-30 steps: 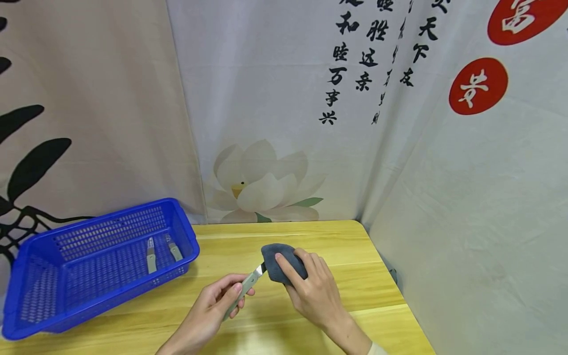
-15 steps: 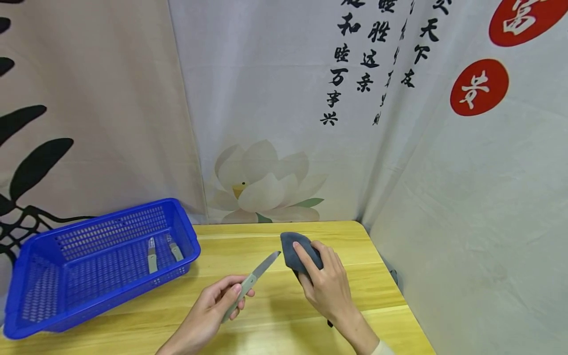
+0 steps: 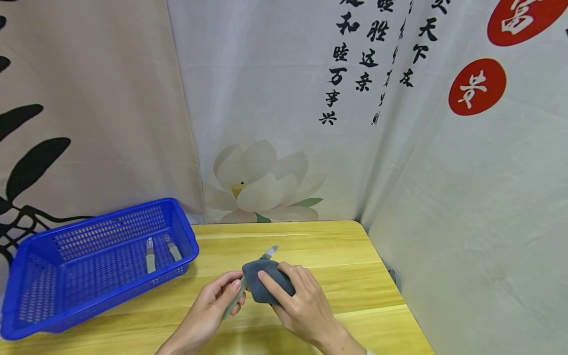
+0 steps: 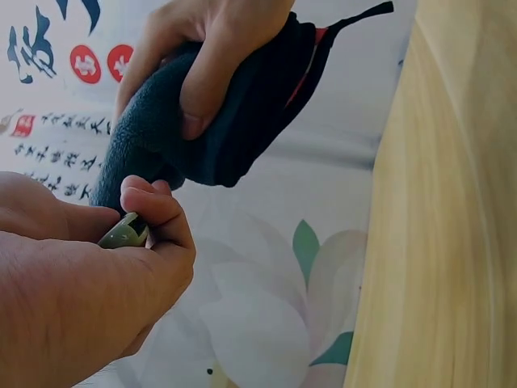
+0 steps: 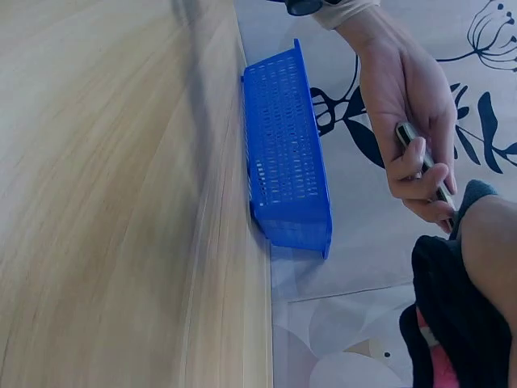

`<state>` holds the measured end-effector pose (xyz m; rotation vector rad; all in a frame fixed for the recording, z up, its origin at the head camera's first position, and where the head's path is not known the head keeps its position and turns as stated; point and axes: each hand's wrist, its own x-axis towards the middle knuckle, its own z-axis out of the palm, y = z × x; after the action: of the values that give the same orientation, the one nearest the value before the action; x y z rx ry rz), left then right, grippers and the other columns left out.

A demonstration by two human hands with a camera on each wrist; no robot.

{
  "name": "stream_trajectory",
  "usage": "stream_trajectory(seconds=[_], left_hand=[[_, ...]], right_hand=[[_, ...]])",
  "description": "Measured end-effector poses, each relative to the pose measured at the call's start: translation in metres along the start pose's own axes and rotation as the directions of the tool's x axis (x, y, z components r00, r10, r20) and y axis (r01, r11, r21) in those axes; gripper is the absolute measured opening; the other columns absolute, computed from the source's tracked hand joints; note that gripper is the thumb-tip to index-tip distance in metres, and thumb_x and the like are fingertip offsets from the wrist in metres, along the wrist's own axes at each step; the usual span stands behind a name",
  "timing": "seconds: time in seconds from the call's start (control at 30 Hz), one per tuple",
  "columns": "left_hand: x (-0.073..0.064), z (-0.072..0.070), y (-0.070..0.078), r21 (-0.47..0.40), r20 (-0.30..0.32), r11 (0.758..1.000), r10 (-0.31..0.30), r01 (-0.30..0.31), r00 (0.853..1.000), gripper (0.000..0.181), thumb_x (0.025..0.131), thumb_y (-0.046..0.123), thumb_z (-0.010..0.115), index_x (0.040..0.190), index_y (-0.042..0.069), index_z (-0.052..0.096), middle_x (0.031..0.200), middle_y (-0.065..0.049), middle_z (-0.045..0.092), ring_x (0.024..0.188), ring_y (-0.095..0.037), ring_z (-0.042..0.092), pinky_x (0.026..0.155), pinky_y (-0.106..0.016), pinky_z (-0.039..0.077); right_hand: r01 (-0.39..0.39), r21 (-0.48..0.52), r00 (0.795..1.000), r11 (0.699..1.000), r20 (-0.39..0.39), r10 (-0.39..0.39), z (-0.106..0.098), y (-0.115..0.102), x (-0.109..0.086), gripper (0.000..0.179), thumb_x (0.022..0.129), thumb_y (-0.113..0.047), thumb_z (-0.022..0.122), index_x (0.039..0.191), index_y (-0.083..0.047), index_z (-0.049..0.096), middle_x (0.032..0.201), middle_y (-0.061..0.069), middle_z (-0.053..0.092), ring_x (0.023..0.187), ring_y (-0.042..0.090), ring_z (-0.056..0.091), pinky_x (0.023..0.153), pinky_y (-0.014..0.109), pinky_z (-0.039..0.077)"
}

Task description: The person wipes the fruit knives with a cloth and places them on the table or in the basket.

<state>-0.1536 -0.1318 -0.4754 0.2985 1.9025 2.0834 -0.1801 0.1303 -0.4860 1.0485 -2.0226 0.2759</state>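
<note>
My left hand [image 3: 213, 301] holds a knife by its pale green handle [image 3: 233, 303], thumb on top, blade pointing up and to the right. My right hand [image 3: 306, 305] grips a folded dark blue-grey cloth [image 3: 266, 281] that wraps across the blade close to the handle. Only the knife's tip [image 3: 271, 252] shows beyond the cloth; the rest of the blade is hidden. In the left wrist view the cloth has a black edge with a red strip and a black loop [image 4: 355, 20]. The handle's butt end [image 4: 125, 233] sticks out of the left fist there.
A blue perforated plastic basket [image 3: 188, 236] stands at the left on the wooden table [image 3: 337, 246]. Two small utensils with pale green handles, one [image 3: 151, 259] left of the other [image 3: 174, 250], lie inside it. A printed curtain [image 3: 275, 98] hangs behind the table.
The right hand slid the cloth off the blade tip to the right, baring the blade, then came back left and lower to cover it near the handle. The left hand stayed nearly still.
</note>
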Motion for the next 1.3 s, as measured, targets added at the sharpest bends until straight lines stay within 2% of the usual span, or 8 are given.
stream_trajectory(seconds=[0.07,0.2,0.33,0.43,0.7,0.93,1.17,1.3], left_hand=[[-0.001,0.0,0.0,0.004,0.003,1.0,0.004,-0.004,1.0,0.056,0.124,0.035,0.046,0.162,-0.006,0.047,0.114,-0.005,0.064,0.088,-0.011,0.058,0.079,-0.026,0.055],[-0.002,0.0,-0.001,0.028,0.013,0.999,0.028,-0.028,1.0,0.054,0.125,0.032,0.045,0.161,-0.008,0.047,0.115,-0.005,0.065,0.087,-0.01,0.058,0.078,-0.025,0.054],[-0.003,-0.001,0.0,0.042,0.024,0.998,0.046,-0.047,0.999,0.054,0.125,0.032,0.045,0.16,-0.009,0.048,0.121,-0.006,0.068,0.089,-0.008,0.059,0.077,-0.023,0.055],[-0.004,-0.002,0.001,0.04,0.036,0.998,0.051,-0.053,0.998,0.054,0.125,0.032,0.045,0.16,-0.008,0.049,0.124,-0.005,0.069,0.09,-0.007,0.059,0.077,-0.021,0.056],[-0.005,-0.004,0.002,0.037,0.054,0.998,0.045,-0.047,0.998,0.053,0.125,0.031,0.044,0.159,-0.009,0.05,0.122,-0.004,0.068,0.089,-0.008,0.059,0.075,-0.021,0.055],[-0.006,-0.005,0.002,0.043,0.052,0.998,0.049,-0.052,0.997,0.052,0.125,0.03,0.044,0.159,-0.008,0.052,0.12,-0.004,0.068,0.088,-0.007,0.059,0.074,-0.021,0.054],[-0.008,-0.006,0.001,0.06,0.053,0.997,0.048,-0.051,0.997,0.052,0.125,0.03,0.045,0.159,-0.007,0.053,0.12,-0.004,0.069,0.087,-0.008,0.058,0.074,-0.022,0.054],[-0.01,-0.007,0.001,0.071,0.051,0.997,0.038,-0.041,0.998,0.052,0.125,0.031,0.045,0.159,-0.007,0.053,0.12,-0.005,0.069,0.086,-0.008,0.057,0.073,-0.022,0.053]], right_hand=[[0.003,0.0,1.0,1.0,0.007,-0.003,0.001,-0.001,0.0,0.048,0.114,-0.031,0.066,0.161,-0.022,0.064,0.134,0.015,0.069,0.099,0.023,0.063,0.085,0.035,0.06],[-0.018,-0.02,0.999,1.0,0.036,0.019,0.001,-0.001,0.0,0.068,0.098,-0.027,0.084,0.162,-0.024,0.063,0.135,0.015,0.069,0.101,0.023,0.064,0.086,0.035,0.06],[-0.041,-0.058,0.997,0.997,0.058,0.044,0.001,0.003,0.0,0.083,0.088,-0.025,0.093,0.164,-0.026,0.061,0.135,0.015,0.069,0.101,0.023,0.064,0.086,0.036,0.06],[-0.04,-0.076,0.998,0.996,0.049,0.044,0.001,0.006,0.001,0.086,0.085,-0.023,0.095,0.164,-0.024,0.061,0.134,0.016,0.069,0.101,0.024,0.064,0.085,0.037,0.059],[-0.048,-0.091,0.999,0.995,0.021,0.05,0.002,0.018,0.002,0.078,0.089,-0.022,0.086,0.163,-0.022,0.061,0.133,0.018,0.07,0.101,0.027,0.065,0.085,0.04,0.06],[-0.074,-0.093,0.997,0.993,0.003,0.074,0.003,0.025,-0.001,0.053,0.11,-0.029,0.067,0.163,-0.022,0.062,0.134,0.02,0.07,0.101,0.028,0.065,0.085,0.042,0.061],[-0.095,-0.103,0.995,0.99,-0.021,0.093,0.004,0.031,-0.003,0.047,0.115,-0.031,0.06,0.16,-0.022,0.065,0.131,0.021,0.07,0.096,0.028,0.064,0.083,0.044,0.062],[-0.106,-0.109,0.994,0.988,-0.027,0.103,0.003,0.034,-0.005,0.044,0.12,-0.036,0.051,0.159,-0.022,0.066,0.131,0.022,0.07,0.096,0.029,0.064,0.082,0.044,0.062]])
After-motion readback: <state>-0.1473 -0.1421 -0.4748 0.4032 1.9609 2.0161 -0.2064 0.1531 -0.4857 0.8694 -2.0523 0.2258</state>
